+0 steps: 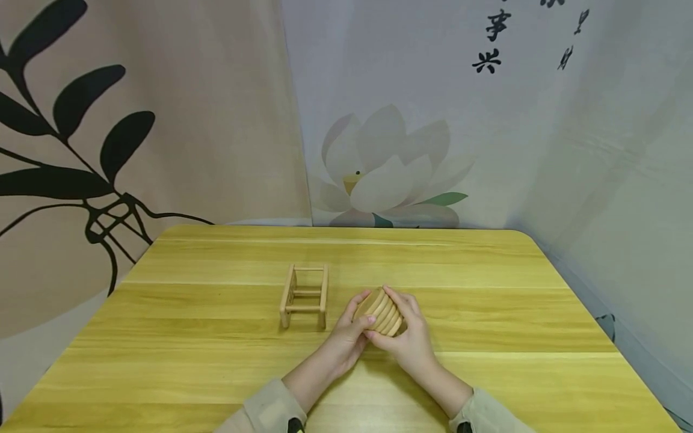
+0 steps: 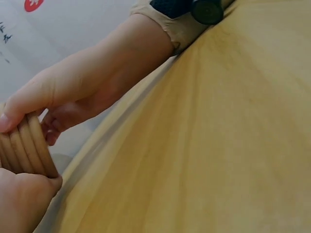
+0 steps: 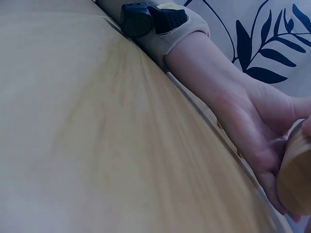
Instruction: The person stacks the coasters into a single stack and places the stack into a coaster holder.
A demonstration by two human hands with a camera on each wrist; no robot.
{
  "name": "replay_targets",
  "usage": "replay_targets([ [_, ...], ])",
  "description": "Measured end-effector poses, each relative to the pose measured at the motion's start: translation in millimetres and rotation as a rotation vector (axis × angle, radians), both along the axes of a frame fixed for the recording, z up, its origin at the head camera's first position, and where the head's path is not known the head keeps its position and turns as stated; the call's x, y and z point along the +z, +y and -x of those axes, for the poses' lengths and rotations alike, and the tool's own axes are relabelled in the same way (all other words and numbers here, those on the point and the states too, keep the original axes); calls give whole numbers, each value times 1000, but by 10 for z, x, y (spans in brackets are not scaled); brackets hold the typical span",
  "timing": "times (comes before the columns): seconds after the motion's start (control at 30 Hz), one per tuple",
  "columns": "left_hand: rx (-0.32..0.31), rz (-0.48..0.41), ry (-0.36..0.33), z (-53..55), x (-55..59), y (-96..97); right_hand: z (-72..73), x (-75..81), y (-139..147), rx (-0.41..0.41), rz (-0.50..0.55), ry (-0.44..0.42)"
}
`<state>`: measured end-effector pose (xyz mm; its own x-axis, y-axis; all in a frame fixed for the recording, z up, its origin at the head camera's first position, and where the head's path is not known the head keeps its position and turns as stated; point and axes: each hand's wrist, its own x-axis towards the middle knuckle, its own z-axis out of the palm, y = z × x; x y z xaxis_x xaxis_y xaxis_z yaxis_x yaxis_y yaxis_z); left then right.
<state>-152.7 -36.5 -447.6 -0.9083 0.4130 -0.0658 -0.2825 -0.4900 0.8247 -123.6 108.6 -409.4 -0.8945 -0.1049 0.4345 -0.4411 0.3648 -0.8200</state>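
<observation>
Both hands hold a stack of several round wooden coasters [image 1: 385, 313] over the middle of the table. The left hand [image 1: 346, 343] grips the stack's left side, its thumb lying across the front face. From the right, the right hand [image 1: 408, 340] has its fingers at the top edge and its thumb at the bottom. In the left wrist view, the coasters [image 2: 24, 148] lie face to face between the two hands. A small wooden rack [image 1: 305, 308], with two side frames joined by crossbars, stands left of the hands.
The light wooden table [image 1: 189, 361] reaches back to a printed curtain [image 1: 390, 162] with a flower and dark leaves. Beige sleeves [image 1: 271, 406] cover the forearms, with a dark device [image 1: 295, 425] at the wrist.
</observation>
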Motion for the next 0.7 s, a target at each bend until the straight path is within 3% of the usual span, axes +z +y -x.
replay_targets([
  [0.27, -87, 109, 41, 42, 10, -96, 8, -9, 26, 44, -10, 31],
  [0.7, -156, 349, 162, 96, 32, -240, -3, 34, 71, 102, -65, 76],
])
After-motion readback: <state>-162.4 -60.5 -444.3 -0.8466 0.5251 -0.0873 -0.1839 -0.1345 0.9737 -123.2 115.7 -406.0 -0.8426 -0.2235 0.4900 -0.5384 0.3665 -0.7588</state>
